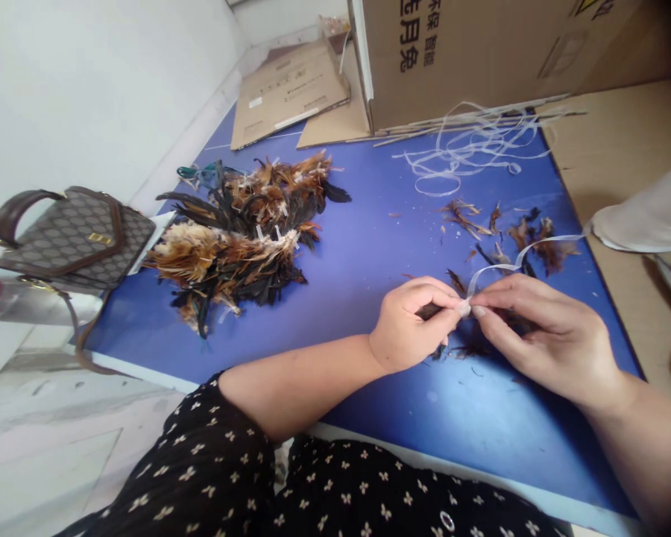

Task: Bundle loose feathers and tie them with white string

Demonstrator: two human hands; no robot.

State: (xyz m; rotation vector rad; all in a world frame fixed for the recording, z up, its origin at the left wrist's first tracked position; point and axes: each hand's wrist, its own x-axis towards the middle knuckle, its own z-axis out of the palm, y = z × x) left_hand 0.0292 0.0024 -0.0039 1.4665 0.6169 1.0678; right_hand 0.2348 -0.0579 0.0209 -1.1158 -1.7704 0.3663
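Note:
In front of me, my left hand (417, 324) and my right hand (553, 328) meet above the blue table. Thumb and forefinger of each are pinched on a thin white ribbon (495, 268), which is bunched between the fingertips. From there the ribbon runs up and right toward the table's right side. Dark bits show under and inside my left hand; whether it holds feathers too I cannot tell. Loose brown and black feathers (542, 239) lie just beyond my right hand. To the left rests a large pile of feather bundles (229, 261), with small white ends sticking out.
A tangle of white ribbon (475, 142) lies at the back right, before a big cardboard box (481, 60). Flat cardboard (291, 89) lies at the back. A patterned handbag (78, 231) stands at the left edge. A white rounded object (643, 209) is at the right.

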